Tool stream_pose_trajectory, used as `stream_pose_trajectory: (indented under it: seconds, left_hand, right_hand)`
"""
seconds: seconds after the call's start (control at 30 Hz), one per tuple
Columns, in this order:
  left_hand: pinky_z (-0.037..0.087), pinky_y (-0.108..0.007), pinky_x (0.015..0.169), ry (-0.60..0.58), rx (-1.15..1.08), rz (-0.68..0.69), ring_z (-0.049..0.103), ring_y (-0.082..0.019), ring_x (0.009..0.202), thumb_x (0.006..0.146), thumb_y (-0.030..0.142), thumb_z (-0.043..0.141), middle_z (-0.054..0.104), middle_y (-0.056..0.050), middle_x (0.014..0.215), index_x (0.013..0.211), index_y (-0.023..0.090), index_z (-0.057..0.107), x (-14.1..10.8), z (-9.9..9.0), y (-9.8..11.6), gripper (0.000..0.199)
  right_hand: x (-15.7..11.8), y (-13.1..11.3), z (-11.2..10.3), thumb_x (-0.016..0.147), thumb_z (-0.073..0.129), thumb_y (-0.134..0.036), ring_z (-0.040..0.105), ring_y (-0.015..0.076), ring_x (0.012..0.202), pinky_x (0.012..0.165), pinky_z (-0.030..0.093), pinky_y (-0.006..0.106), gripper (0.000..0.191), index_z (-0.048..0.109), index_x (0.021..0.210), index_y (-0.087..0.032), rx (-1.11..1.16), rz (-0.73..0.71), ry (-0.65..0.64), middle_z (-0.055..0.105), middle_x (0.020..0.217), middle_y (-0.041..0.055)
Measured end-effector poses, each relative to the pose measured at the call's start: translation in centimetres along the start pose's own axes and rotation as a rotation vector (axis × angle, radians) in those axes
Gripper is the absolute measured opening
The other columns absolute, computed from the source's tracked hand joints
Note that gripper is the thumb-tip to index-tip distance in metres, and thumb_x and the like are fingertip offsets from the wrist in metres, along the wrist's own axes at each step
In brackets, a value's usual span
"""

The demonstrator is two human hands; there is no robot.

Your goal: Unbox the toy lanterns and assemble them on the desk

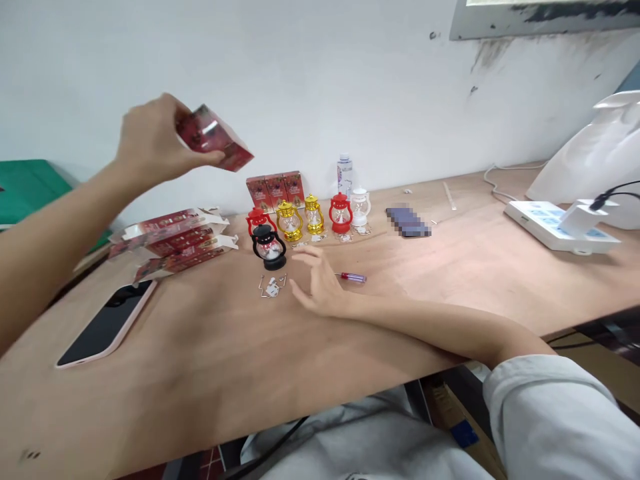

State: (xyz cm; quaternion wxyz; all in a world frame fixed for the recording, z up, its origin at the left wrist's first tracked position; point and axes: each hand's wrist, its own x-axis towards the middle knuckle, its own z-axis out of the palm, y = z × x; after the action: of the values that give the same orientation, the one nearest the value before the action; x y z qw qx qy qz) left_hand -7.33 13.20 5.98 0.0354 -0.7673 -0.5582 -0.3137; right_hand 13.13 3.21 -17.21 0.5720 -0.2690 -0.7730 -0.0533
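Observation:
Raised above the left of the table, my left hand (pixel 153 137) grips a small red printed box (pixel 213 137), its fingers wrapped round one end. My right hand (pixel 320 283) rests on the table with fingers apart and nothing in them. Just left of its fingers stands a black mini lantern (pixel 269 248), with bent wire pieces and small white parts (pixel 271 287) in front of it. Behind are two gold lanterns (pixel 290 222), two red lanterns (pixel 341 215) and a white lantern (pixel 360 208). A screwdriver (pixel 354 277) with a clear purplish handle lies beyond my right wrist.
Flattened red cartons (pixel 180 243) lie at the left, near a phone (pixel 107 323). Three red boxes (pixel 275 192) stand by the wall, beside a clear bottle (pixel 345 175). A blurred dark item (pixel 407 221) and a white power strip (pixel 560 227) are to the right.

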Motion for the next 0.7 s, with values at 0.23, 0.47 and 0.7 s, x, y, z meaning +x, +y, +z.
stream_pose_trajectory:
  seconds: [0.23,0.47,0.7]
  left_hand:
    - [0.050,-0.037,0.089,0.321,-0.507,0.099,0.062,-0.021,0.102,0.053,0.043,0.073,0.063,0.010,0.097,0.094,0.035,0.055,-16.7,0.9,-0.4,0.046]
    - [0.048,-0.031,0.091,0.357,-0.945,-0.423,0.063,-0.016,0.092,0.048,0.030,0.075,0.061,0.011,0.077,0.067,0.028,0.051,-18.4,6.2,-2.4,0.031]
    - [0.055,-0.037,0.082,0.038,-1.148,-0.597,0.066,-0.019,0.083,0.059,0.044,0.074,0.065,0.005,0.075,0.067,0.024,0.052,-19.1,7.7,-0.6,0.030]
  right_hand:
    - [-1.0,0.7,-3.4,0.086,0.055,-0.031,0.039,0.0299,0.127,0.099,0.039,0.052,0.052,0.033,0.130,-0.017,-0.251,0.258,-0.089,0.041,0.133,0.0190]
    - [-0.8,3.9,-7.1,0.091,0.045,-0.021,0.058,0.0246,0.099,0.086,0.044,0.038,0.019,0.063,0.091,-0.015,-0.559,0.556,-0.622,0.066,0.103,0.0118]
    - [-2.1,6.2,-10.2,0.093,0.039,-0.019,0.058,0.0247,0.097,0.088,0.044,0.041,0.023,0.061,0.098,-0.014,-0.648,0.586,-0.523,0.065,0.097,0.0133]
